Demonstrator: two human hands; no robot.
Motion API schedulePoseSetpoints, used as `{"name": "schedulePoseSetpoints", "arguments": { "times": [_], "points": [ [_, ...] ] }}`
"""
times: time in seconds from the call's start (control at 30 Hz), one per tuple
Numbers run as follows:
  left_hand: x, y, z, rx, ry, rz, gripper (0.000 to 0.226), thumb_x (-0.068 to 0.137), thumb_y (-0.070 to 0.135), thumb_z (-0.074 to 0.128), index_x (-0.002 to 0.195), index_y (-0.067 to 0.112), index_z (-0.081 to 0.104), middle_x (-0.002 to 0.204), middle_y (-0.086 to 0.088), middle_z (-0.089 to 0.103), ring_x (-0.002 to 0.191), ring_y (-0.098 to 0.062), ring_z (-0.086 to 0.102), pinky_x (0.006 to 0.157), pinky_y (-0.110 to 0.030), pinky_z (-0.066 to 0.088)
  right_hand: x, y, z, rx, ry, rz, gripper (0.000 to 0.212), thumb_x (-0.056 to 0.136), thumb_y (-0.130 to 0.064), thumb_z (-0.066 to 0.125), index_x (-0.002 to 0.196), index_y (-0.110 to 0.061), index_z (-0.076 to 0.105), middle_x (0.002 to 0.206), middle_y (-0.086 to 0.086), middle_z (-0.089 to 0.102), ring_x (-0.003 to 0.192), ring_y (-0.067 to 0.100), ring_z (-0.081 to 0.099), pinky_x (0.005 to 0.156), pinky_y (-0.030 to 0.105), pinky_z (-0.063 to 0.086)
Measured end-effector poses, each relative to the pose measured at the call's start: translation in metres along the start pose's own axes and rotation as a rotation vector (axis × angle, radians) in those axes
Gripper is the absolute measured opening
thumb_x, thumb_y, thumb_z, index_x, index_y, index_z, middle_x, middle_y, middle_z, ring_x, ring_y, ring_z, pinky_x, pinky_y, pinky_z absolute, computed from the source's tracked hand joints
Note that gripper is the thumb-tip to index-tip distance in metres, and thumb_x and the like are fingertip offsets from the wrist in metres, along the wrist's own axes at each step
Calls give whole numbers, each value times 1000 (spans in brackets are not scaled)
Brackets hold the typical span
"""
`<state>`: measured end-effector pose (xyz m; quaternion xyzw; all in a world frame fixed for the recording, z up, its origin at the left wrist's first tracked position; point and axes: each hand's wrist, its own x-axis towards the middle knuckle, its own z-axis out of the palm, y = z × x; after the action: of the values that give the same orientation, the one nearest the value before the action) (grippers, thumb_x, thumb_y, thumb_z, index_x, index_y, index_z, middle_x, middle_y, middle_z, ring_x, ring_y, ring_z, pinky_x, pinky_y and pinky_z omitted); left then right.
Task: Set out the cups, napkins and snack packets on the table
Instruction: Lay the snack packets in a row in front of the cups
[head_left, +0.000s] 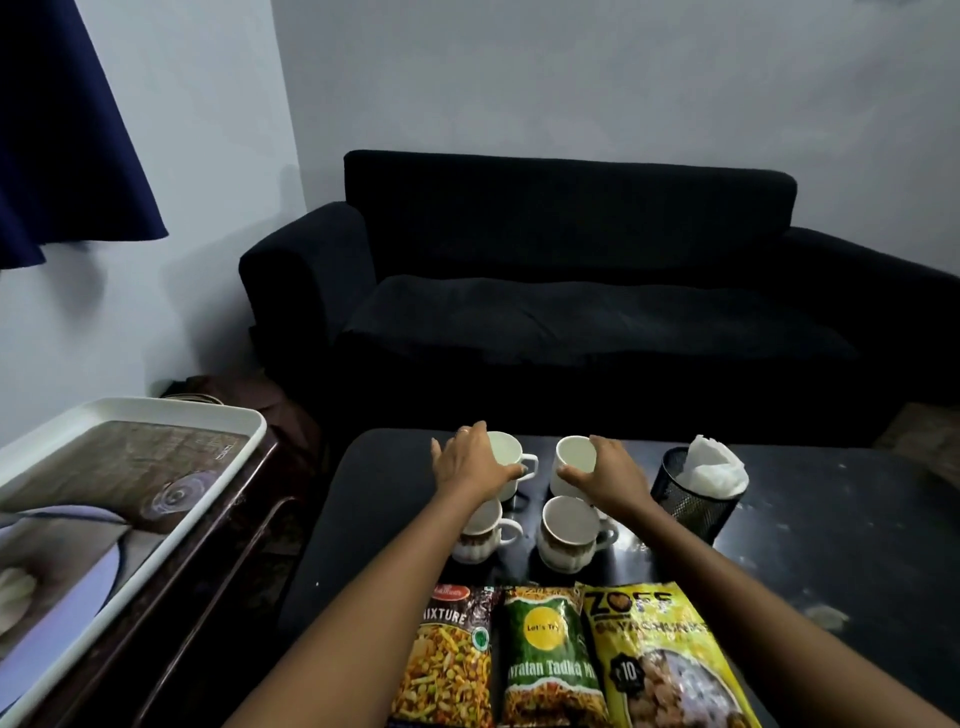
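the left hand (470, 460) curls round the far left cup (506, 457), thumb at its handle side, and the right hand (605, 470) clasps the far right cup (574, 462) the same way — both cups look to be standing on the dark table (831, 530). two more cups (566, 532) sit just in front, nearer the person. right of them a mesh holder (691, 501) carries the napkins (714, 465), and three snack packets (553, 660) lie side by side at the near edge. the step seems to be placing the back pair — next, probably let go and draw both hands clear without knocking the front cups.
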<state>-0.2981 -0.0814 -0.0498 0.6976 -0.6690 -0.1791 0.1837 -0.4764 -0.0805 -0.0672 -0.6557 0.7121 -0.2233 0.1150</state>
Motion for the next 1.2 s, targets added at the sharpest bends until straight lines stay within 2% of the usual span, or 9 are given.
{"name": "schedulePoseSetpoints", "arguments": {
  "times": [0.13, 0.27, 0.57, 0.8, 1.0, 1.13, 1.2],
  "points": [
    [8, -6, 3, 47, 23, 37, 71, 79, 47, 69, 134, 10, 43, 138, -11, 48, 129, -27, 45, 117, -45, 14, 1, 5, 7, -21, 48, 2, 60, 84, -40, 64, 131, -8, 46, 134, 12, 49, 122, 29, 47, 96, 39, 36],
    [13, -7, 1, 53, 24, 79, 70, 78, 44, 71, 132, 9, 46, 136, -14, 49, 130, -27, 44, 118, -41, 12, 5, 8, 4, 6, 30, 19, 68, 81, -42, 67, 135, -10, 42, 137, 11, 47, 125, 27, 44, 98, 41, 34],
    [18, -21, -8, 20, 4, 54, 74, 79, 31, 72, 140, 8, 38, 142, -15, 44, 136, -27, 37, 119, -40, 7, 4, -9, 12, 58, -9, -18, 77, 77, -42, 72, 138, -10, 38, 140, 10, 45, 129, 27, 42, 101, 41, 33],
    [17, -32, -16, 26, -13, 42, 80, 79, 29, 71, 145, 11, 31, 146, -14, 40, 139, -25, 33, 120, -42, 6, 1, -28, 25, 72, -22, -58, 77, 77, -41, 71, 139, -11, 36, 143, 9, 43, 132, 26, 40, 102, 42, 33],
    [9, -33, -13, -52, -16, 12, 76, 84, 36, 67, 147, 19, 27, 153, -8, 32, 141, -23, 31, 118, -47, -3, -1, -32, 20, 72, -75, -44, 81, 80, -40, 69, 144, -12, 28, 150, 9, 36, 137, 27, 34, 106, 43, 31],
    [-10, -35, -16, -31, 68, 53, 67, 90, 42, 56, 147, 19, 28, 158, -4, 22, 145, -21, 24, 118, -47, -5, -18, -39, 7, 85, -13, -80, 71, 88, -42, 58, 145, -15, 27, 154, 8, 24, 140, 28, 24, 110, 44, 25],
    [-29, -35, -18, -39, 152, 95, 62, 92, 41, 52, 146, 19, 31, 157, -3, 25, 143, -20, 27, 119, -45, -4, -35, -37, -3, 107, 36, -116, 62, 90, -40, 55, 143, -15, 33, 153, 7, 27, 140, 27, 25, 109, 42, 25]
  ]
}}
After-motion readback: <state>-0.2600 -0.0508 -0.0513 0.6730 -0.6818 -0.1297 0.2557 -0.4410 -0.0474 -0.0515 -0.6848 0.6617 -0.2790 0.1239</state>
